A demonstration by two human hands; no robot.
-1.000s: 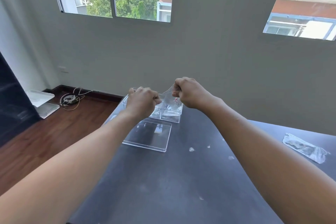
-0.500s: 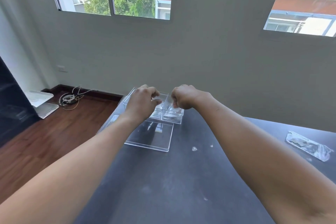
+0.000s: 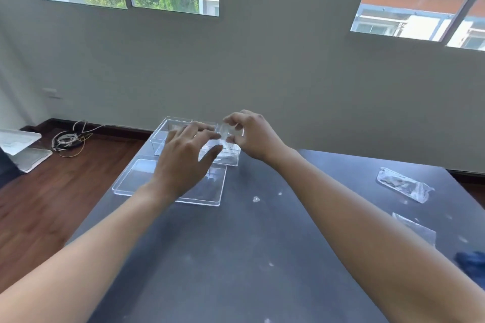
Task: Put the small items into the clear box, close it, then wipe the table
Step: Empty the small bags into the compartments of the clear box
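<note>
Above an open, clear plastic box [image 3: 168, 134] at the far corner of a dark grey table [image 3: 236, 257], the right hand [image 3: 252, 136] pinches a small clear plastic packet [image 3: 226, 134]. The left hand [image 3: 183, 160] hovers with fingers spread. The box's flat clear lid [image 3: 136, 176] lies on the table just in front.

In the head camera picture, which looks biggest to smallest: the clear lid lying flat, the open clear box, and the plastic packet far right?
1. Clear lid, nearer the camera, so unsure against the box.
2. Clear box.
3. Plastic packet, plainly smallest.
</note>
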